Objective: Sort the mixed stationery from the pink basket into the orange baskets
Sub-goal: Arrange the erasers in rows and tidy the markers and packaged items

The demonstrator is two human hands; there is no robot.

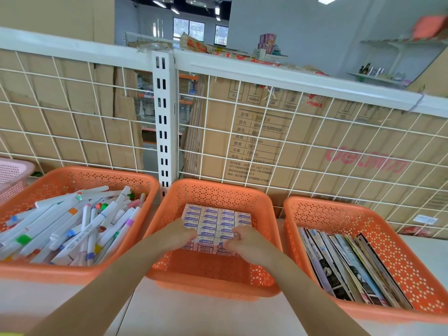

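Fingers (236,235) of right hand (244,241) are curled, tips pinching at the erasers (213,224). Left hand (178,232) has its fingers bent down on the block's left end; grip vs press, can't tell (blurred). Both forearms come in over the near rim of the mid orange basket (218,187).

Erasers are packed flat in tight rows at the back and centre of that basket, labels up. Bare basket floor shows btwn them and the near wall.

The wire grid (291,141) is right behind all baskets, w/ cardboard boxes (254,141) behind it. A white slotted post (164,117) stands at the back btwn the mid and left orange basket (97,172), which holds jumbled markers (72,226). The right orange basket (327,207) sits near, apart, w/ booklets (351,263) on edge, running front-to-back. The pink basket (12,170) is at far left, cut off by the frame.

Eraser long axes run left-right.
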